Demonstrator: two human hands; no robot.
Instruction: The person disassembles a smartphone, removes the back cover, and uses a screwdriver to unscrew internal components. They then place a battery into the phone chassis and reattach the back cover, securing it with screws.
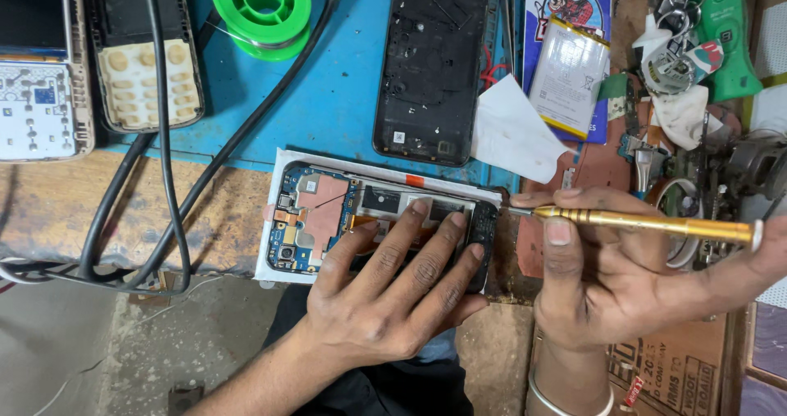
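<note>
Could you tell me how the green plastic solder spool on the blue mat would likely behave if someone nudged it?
The green plastic solder spool lies flat on one round flange on the blue mat, so a nudge would probably slide it rather than roll it. Little wire shows around its hollow core, so it is likely light. Set on edge, it would probably roll readily.

An opened phone (328, 219), its circuit board showing, is lying flat at the bench edge; a gold screwdriver (648, 222) is lying level, tip touching its end.
</note>
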